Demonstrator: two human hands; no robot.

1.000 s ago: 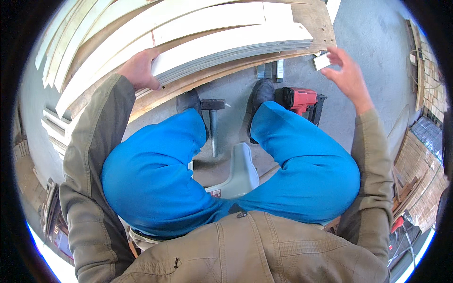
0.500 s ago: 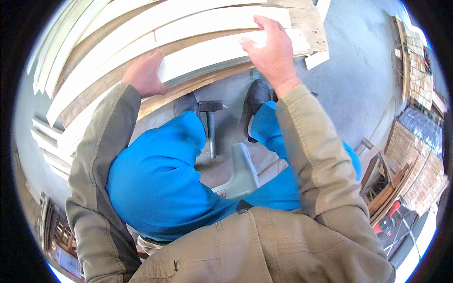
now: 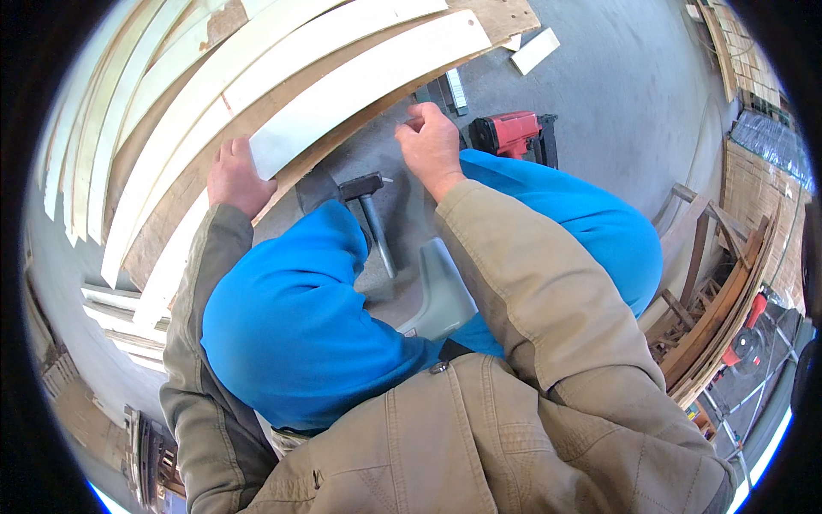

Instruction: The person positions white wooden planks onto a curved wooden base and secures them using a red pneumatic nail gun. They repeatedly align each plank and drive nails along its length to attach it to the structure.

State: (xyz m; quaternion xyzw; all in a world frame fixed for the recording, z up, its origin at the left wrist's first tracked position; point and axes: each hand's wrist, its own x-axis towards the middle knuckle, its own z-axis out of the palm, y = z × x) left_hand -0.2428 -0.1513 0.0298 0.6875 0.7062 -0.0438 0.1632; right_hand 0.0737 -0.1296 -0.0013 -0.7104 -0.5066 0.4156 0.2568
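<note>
A pallet-like stack of long white boards lies across the upper left. My left hand (image 3: pixel 240 178) grips the left end of the nearest white board (image 3: pixel 368 90), fingers over its top and thumb at the near edge. Off the board, my right hand (image 3: pixel 430 150) hangs over the floor by the near edge, loosely curled and empty, with thumb and forefinger slightly apart. Just right of it a red and black nail gun (image 3: pixel 514 135) lies on the floor beyond my right knee. Between my legs stands a hammer (image 3: pixel 374 223), its head up.
A pale grey-green stool (image 3: pixel 447 295) is beneath me. Brown plywood (image 3: pixel 505 13) shows under the boards. A short offcut (image 3: pixel 535 51) lies on the grey floor. At right are a wooden frame (image 3: pixel 702 300), stacked timber (image 3: pixel 758 180) and a red power tool (image 3: pixel 745 338).
My right hand has let go of the board's right end and come down toward me. My left hand stays at the left end. The nail gun has come into sight as my view shifted.
</note>
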